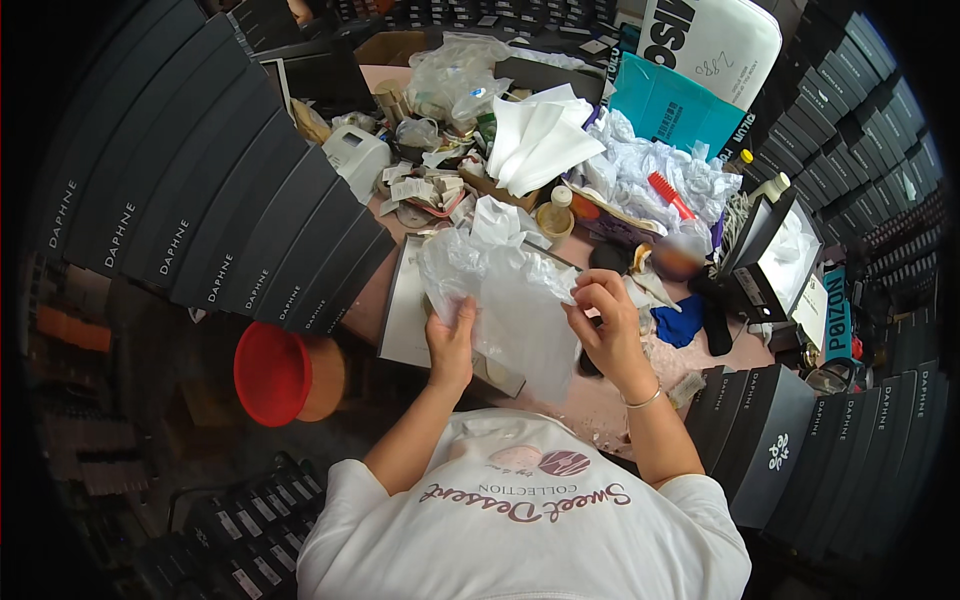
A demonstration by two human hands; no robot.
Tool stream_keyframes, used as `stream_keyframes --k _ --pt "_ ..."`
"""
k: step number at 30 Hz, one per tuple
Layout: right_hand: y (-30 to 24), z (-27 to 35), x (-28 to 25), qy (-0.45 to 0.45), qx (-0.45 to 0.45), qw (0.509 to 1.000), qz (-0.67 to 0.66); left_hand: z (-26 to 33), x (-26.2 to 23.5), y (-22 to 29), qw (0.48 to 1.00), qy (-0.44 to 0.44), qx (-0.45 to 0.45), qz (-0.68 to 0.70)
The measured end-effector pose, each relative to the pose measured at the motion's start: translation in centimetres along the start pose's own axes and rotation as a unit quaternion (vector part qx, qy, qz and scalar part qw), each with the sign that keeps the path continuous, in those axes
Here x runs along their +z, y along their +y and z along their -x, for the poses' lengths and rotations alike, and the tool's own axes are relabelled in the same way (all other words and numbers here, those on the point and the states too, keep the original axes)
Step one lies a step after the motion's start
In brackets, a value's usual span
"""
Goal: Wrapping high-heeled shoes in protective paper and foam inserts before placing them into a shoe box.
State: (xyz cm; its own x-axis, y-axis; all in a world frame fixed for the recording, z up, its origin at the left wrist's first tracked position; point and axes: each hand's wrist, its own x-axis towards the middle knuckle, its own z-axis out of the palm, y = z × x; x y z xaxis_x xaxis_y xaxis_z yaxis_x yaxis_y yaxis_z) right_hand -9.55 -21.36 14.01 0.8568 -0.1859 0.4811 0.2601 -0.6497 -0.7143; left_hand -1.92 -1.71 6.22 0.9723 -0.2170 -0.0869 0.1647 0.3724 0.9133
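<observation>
A thin, translucent white plastic bag [520, 325] is spread between my hands over the table. My left hand [452, 345] grips its left side, thumb on top. My right hand [612, 325] has its fingers curled and pinched at the bag's right edge. Crumpled white tissue paper [495, 225] shows at the bag's far end; whether it lies inside or behind the bag I cannot tell. Beneath the bag sits an open shallow box [402, 305] with a pale inside, mostly hidden by it.
Dark shoe boxes [190, 190] are stacked high at the left, with more boxes [850, 430] at the right. A bottle [556, 215], white paper sheets [540, 135], a red brush [670, 195] and a blue cloth [678, 320] clutter the table. A red bucket [270, 375] stands below left.
</observation>
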Motion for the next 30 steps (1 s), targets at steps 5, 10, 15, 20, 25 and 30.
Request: stream_keyframes --k 5,10,15,20,25,30 --pt "-1.9 0.4 2.1 -0.081 -0.164 0.98 0.076 1.5 2.2 0.4 0.985 -0.165 0.049 -0.019" --pt "-1.0 1.5 2.6 -0.111 -0.023 0.99 -0.084 0.9 2.4 0.4 0.986 -0.089 -0.112 0.089" --pt "0.0 1.7 3.4 -0.088 -0.008 0.995 0.037 1.5 2.7 0.6 0.986 -0.084 -0.102 0.098" --pt "-0.1 2.7 3.0 -0.1 -0.106 0.989 0.036 0.3 1.4 0.1 0.946 0.002 -0.225 0.234" --pt "-0.8 3.5 -0.9 -0.029 0.121 0.986 -0.108 0.4 1.0 0.3 0.959 0.03 -0.192 0.206" --pt "-3.7 1.6 -2.8 -0.013 -0.074 0.995 0.065 2.1 1.4 1.6 0.97 -0.075 -0.168 0.156"
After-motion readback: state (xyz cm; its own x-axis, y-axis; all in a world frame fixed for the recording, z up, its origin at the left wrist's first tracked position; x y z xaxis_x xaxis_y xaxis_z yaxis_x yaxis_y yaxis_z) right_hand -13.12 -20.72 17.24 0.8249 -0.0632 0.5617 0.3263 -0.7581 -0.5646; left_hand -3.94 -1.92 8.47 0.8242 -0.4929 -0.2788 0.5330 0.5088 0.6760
